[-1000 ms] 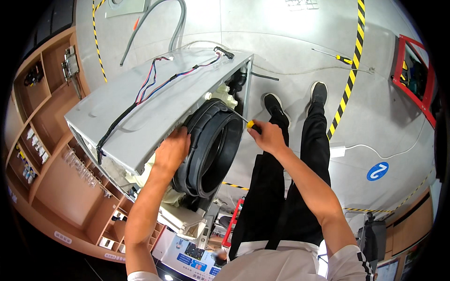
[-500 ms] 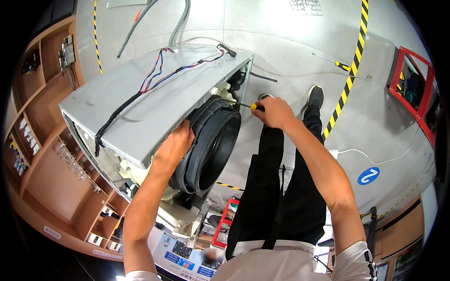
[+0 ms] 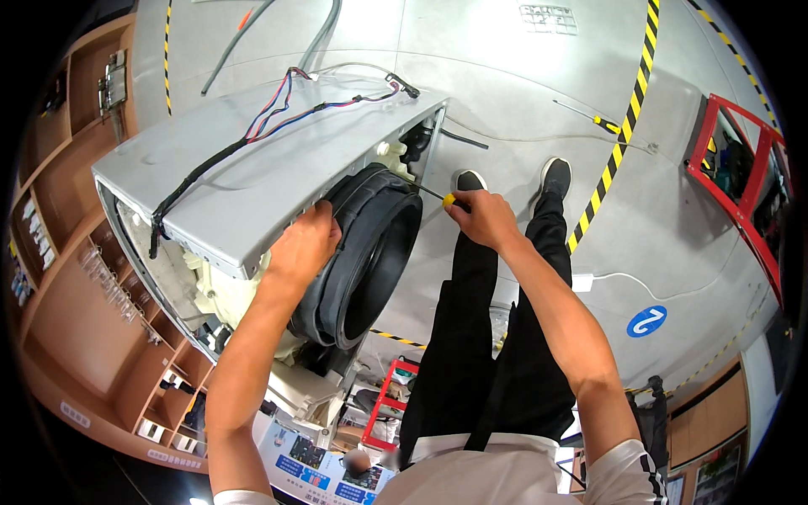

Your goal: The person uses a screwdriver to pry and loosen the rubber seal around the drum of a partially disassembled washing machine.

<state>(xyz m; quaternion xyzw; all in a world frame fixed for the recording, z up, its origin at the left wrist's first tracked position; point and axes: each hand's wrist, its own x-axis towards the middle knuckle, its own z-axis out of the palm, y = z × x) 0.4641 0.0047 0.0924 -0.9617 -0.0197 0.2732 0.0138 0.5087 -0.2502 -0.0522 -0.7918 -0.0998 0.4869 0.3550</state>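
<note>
My right hand is closed on the yellow-handled screwdriver, whose thin shaft reaches left to the upper rim of a large black rubber gasket. My left hand has bent fingers pressed at the gasket's upper left rim, under the edge of a grey metal panel; its fingertips are partly hidden. The gasket stands out from an opened washing-machine-like casing, with cream plastic parts inside. A wiring harness lies across the grey panel.
A red toolbox stands at the right. Another screwdriver lies on the floor beside striped tape. Grey hoses lie behind the appliance, wooden shelving at the left, a white cable by my legs.
Both hands, the appliance and the floor appear shifted slightly left as the view moves. My right hand still holds the screwdriver at the gasket; my left hand remains at the rim.
</note>
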